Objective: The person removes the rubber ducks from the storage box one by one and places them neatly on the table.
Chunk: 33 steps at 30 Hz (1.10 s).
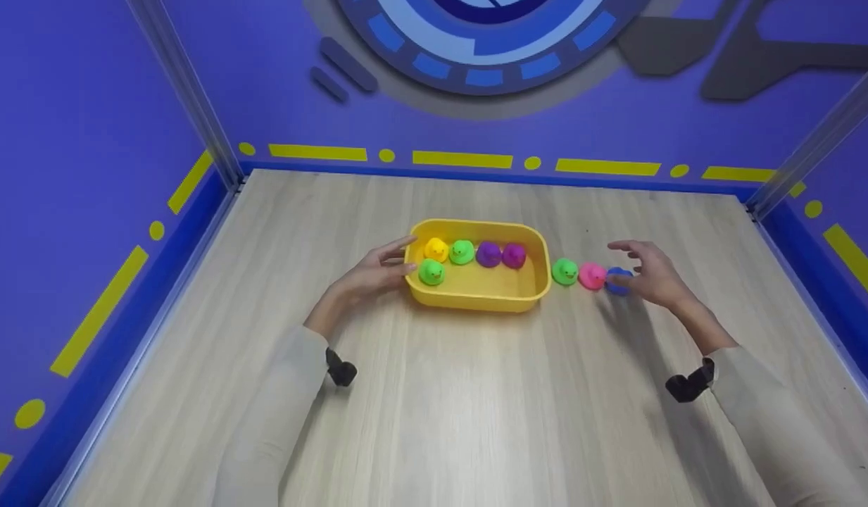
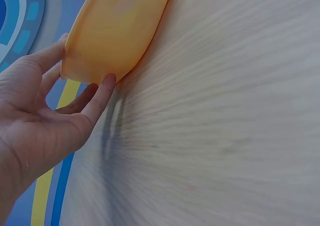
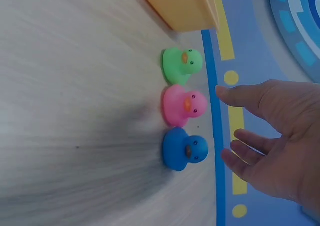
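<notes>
A yellow plastic tub (image 1: 476,301) stands on the table, holding several toy ducks: a yellow duck (image 1: 436,250), a green duck (image 1: 462,251), another green duck (image 1: 431,272), a purple duck (image 1: 488,254) and a magenta duck (image 1: 514,255). My left hand (image 1: 372,273) holds the tub's left end, thumb and fingertips against its wall and rim. To the tub's right sit a green duck (image 3: 179,64), a pink duck (image 3: 181,105) and a blue duck (image 3: 180,149) in a row. My right hand (image 1: 652,274) hovers by the blue duck with fingers spread and nothing held; in the head view its thumb partly hides that duck.
The light wood tabletop (image 1: 434,394) extends toward me and to both sides. Blue printed panels (image 1: 279,113) with yellow dashes border the back and sides, joined by metal corner posts (image 1: 194,105).
</notes>
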Motion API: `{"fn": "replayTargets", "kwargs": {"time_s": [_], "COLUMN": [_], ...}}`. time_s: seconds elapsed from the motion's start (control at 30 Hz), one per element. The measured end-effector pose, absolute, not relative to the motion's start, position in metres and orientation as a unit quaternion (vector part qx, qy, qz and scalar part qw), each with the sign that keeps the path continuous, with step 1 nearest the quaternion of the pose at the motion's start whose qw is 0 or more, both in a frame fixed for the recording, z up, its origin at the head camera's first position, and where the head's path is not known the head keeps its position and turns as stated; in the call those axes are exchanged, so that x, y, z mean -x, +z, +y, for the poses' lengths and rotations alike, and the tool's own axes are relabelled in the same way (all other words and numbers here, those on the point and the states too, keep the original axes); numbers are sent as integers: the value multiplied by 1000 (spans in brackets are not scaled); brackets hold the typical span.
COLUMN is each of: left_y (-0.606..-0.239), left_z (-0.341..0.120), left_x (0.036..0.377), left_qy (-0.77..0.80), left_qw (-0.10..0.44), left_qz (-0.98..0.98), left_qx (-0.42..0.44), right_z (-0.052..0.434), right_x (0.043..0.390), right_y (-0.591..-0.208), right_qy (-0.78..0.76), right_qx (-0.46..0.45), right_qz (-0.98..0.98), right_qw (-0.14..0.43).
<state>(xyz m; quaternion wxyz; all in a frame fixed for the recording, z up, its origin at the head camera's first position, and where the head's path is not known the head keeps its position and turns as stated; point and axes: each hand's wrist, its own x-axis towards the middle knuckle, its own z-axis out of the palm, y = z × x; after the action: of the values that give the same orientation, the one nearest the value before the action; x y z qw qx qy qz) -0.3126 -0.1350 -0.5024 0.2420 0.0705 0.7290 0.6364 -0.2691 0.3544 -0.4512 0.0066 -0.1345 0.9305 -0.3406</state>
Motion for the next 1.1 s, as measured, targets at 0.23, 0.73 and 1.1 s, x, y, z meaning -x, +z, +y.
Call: {"fn": "replayTargets", "kwargs": {"time_s": [0.23, 0.73, 1.1], "left_y": [-502, -500, -502], "left_z": [-135, -135, -135], "left_x": [315, 314, 315], "left_qy": [644, 641, 639], "left_qw": [243, 241, 242], "left_qz": [721, 725, 727], "left_qx": [-80, -68, -63], "right_z": [338, 288, 250], "right_x": [273, 282, 296], "right_y": [-443, -435, -434], "right_qy": [-345, -366, -390], "right_qx": [149, 164, 199], "right_qz": [927, 916, 898], "right_qw": [-6, 11, 38]}}
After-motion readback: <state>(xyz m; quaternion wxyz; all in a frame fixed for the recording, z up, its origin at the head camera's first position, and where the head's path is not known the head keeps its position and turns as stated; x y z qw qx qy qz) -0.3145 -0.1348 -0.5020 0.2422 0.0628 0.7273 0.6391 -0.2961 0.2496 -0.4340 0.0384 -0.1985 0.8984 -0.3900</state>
